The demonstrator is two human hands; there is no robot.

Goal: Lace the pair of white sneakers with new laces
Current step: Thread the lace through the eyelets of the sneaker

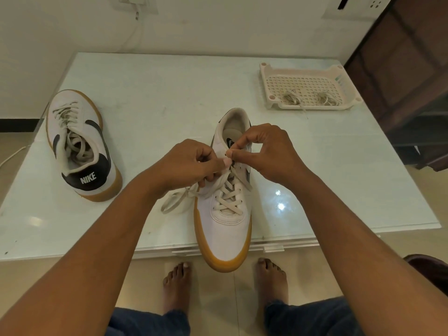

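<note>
A white sneaker with a tan sole stands at the table's front edge, its toe overhanging toward me. A cream lace crisscrosses its lower eyelets, and a loose end trails off to the left. My left hand grips the lace at the shoe's left upper eyelets. My right hand pinches the lace tip at an upper eyelet. A second sneaker, laced, with a black heel, sits at the left of the table, heel toward me.
A white perforated plastic tray at the back right of the glass-topped table holds two bundles of old laces. A dark wooden cabinet stands to the right. My bare feet are on the tiled floor below the table edge.
</note>
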